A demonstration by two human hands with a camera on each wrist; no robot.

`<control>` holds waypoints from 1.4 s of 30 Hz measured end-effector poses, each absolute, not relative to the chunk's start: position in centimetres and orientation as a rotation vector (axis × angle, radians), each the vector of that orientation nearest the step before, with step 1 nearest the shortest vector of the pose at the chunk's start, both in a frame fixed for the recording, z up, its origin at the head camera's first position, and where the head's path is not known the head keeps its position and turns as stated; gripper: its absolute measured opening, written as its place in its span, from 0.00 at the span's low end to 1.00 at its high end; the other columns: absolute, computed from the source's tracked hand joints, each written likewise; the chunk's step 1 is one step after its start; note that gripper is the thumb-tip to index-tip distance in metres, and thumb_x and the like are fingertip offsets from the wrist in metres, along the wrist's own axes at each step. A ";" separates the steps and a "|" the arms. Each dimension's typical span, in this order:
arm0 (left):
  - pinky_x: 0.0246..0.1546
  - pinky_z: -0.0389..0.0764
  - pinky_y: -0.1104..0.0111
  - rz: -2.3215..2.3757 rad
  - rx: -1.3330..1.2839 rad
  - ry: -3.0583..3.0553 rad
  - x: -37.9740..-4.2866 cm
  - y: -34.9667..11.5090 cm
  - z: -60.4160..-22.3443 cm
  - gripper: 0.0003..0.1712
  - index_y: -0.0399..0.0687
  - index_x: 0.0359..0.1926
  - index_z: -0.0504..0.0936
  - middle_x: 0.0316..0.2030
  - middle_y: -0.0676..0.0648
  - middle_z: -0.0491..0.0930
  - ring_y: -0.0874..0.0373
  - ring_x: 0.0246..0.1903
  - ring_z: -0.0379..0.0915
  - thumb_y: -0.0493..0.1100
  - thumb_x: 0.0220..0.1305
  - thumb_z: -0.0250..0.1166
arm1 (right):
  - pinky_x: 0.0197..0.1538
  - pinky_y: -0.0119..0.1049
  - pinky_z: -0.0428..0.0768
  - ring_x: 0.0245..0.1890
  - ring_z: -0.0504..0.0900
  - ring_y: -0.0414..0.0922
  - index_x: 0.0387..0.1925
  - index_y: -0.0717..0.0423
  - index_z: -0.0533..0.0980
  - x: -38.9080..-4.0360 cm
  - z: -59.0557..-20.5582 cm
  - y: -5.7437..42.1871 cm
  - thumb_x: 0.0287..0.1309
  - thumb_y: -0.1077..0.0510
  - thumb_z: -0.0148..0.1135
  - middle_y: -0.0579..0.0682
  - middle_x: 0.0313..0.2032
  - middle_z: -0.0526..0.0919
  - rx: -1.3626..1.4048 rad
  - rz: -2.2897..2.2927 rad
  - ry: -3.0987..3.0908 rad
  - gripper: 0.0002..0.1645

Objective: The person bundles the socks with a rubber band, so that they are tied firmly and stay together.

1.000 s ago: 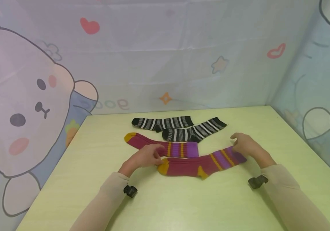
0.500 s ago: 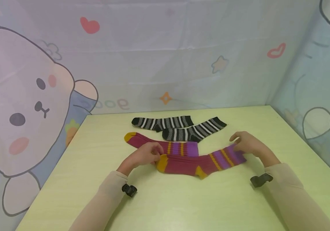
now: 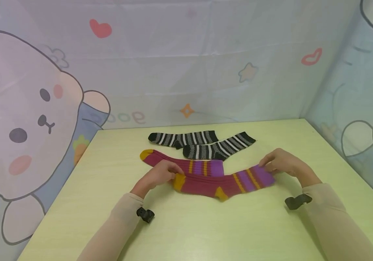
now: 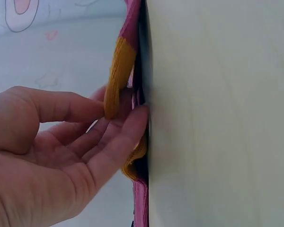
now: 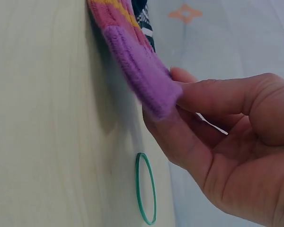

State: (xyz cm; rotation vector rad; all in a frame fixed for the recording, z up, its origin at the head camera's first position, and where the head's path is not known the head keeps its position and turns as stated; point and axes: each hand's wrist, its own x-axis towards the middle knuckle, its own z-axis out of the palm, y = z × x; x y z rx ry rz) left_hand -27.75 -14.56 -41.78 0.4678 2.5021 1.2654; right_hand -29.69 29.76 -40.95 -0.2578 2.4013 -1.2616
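A maroon sock (image 3: 202, 185) with mustard toe and heel and a purple striped cuff stretches between both hands. My left hand (image 3: 160, 174) pinches its toe (image 4: 117, 75) between thumb and fingers. At the other end, the right hand (image 3: 282, 163) pinches the purple cuff (image 5: 139, 71), which hangs raised above the table in the right wrist view. Just behind lies a matching maroon sock (image 3: 217, 168), partly covered by the left hand and the held sock.
Farther back, two black-and-white striped socks, one at left (image 3: 183, 139) and one at right (image 3: 220, 150), lie overlapping on the pale table (image 3: 212, 232). A thin green loop (image 5: 138, 189) shows near the right hand. Printed cloth (image 3: 206, 72) hangs behind the table.
The held sock has lifted and shifted slightly left. The left hand has gone from beside the toe to pinching it; the right hand has moved slightly rightward at the cuff.
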 end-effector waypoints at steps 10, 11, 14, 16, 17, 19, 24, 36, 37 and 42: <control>0.43 0.84 0.61 1.477 0.284 2.353 -27.9 -14.8 -41.5 0.15 0.34 0.51 0.84 0.48 0.41 0.82 0.51 0.41 0.80 0.28 0.62 0.64 | 0.50 0.47 0.82 0.49 0.78 0.52 0.61 0.71 0.73 -29.5 -40.9 29.8 0.59 0.68 0.63 0.69 0.62 0.70 -0.286 -1.357 2.290 0.27; 0.43 0.84 0.61 1.476 0.290 2.356 -27.8 -14.9 -41.5 0.16 0.35 0.51 0.84 0.48 0.42 0.81 0.52 0.41 0.80 0.28 0.61 0.65 | 0.50 0.47 0.82 0.49 0.78 0.52 0.62 0.71 0.72 -29.5 -41.0 29.8 0.59 0.68 0.63 0.68 0.62 0.70 -0.292 -1.360 2.282 0.28; 0.44 0.84 0.62 1.454 0.321 2.372 -27.8 -15.2 -41.2 0.17 0.36 0.51 0.84 0.49 0.43 0.81 0.52 0.43 0.79 0.29 0.60 0.67 | 0.51 0.46 0.82 0.49 0.78 0.52 0.63 0.71 0.71 -29.5 -41.0 29.8 0.59 0.69 0.62 0.68 0.63 0.68 -0.310 -1.367 2.259 0.29; 0.45 0.83 0.62 1.435 0.359 2.377 -27.9 -15.6 -41.0 0.18 0.37 0.52 0.84 0.50 0.43 0.81 0.52 0.45 0.79 0.30 0.60 0.68 | 0.52 0.44 0.81 0.50 0.76 0.52 0.63 0.71 0.71 -29.4 -41.0 29.8 0.59 0.69 0.61 0.68 0.65 0.66 -0.333 -1.368 2.246 0.29; 0.46 0.83 0.62 1.430 0.379 2.375 -27.9 -15.8 -40.9 0.18 0.37 0.52 0.84 0.51 0.43 0.81 0.51 0.46 0.78 0.30 0.59 0.69 | 0.52 0.44 0.81 0.50 0.76 0.52 0.63 0.71 0.71 -29.4 -40.9 29.7 0.59 0.69 0.61 0.69 0.65 0.65 -0.345 -1.366 2.241 0.29; 0.47 0.83 0.61 1.413 0.419 2.365 -28.0 -16.5 -40.6 0.18 0.38 0.53 0.84 0.52 0.42 0.81 0.50 0.48 0.78 0.32 0.60 0.70 | 0.53 0.44 0.81 0.52 0.75 0.52 0.63 0.72 0.71 -29.4 -40.8 29.6 0.59 0.68 0.62 0.69 0.65 0.65 -0.374 -1.359 2.228 0.29; 0.50 0.81 0.60 1.345 0.504 2.304 -28.2 -18.3 -39.9 0.21 0.38 0.55 0.83 0.52 0.43 0.82 0.51 0.48 0.80 0.36 0.60 0.72 | 0.55 0.46 0.80 0.55 0.76 0.53 0.62 0.74 0.71 -29.0 -40.5 29.1 0.59 0.66 0.64 0.66 0.62 0.72 -0.437 -1.288 2.191 0.30; 0.50 0.82 0.60 1.159 0.515 2.209 -28.9 -21.4 -39.7 0.24 0.34 0.57 0.81 0.54 0.42 0.81 0.51 0.48 0.81 0.36 0.60 0.72 | 0.53 0.45 0.81 0.51 0.80 0.50 0.61 0.76 0.71 -28.2 -40.7 26.6 0.56 0.66 0.66 0.64 0.56 0.78 -0.472 -1.230 2.153 0.31; 0.49 0.82 0.60 1.146 0.513 2.206 -28.9 -21.6 -39.7 0.24 0.33 0.57 0.81 0.54 0.42 0.81 0.51 0.48 0.81 0.35 0.60 0.72 | 0.52 0.45 0.81 0.50 0.80 0.50 0.61 0.76 0.71 -28.2 -40.8 26.4 0.56 0.66 0.66 0.63 0.56 0.78 -0.473 -1.226 2.153 0.32; 0.49 0.82 0.61 1.102 0.528 2.197 -29.0 -22.3 -40.0 0.23 0.35 0.55 0.82 0.54 0.43 0.82 0.51 0.47 0.81 0.34 0.58 0.73 | 0.51 0.43 0.82 0.48 0.82 0.50 0.61 0.75 0.71 -28.1 -41.1 25.3 0.54 0.67 0.67 0.60 0.52 0.80 -0.460 -1.210 2.159 0.32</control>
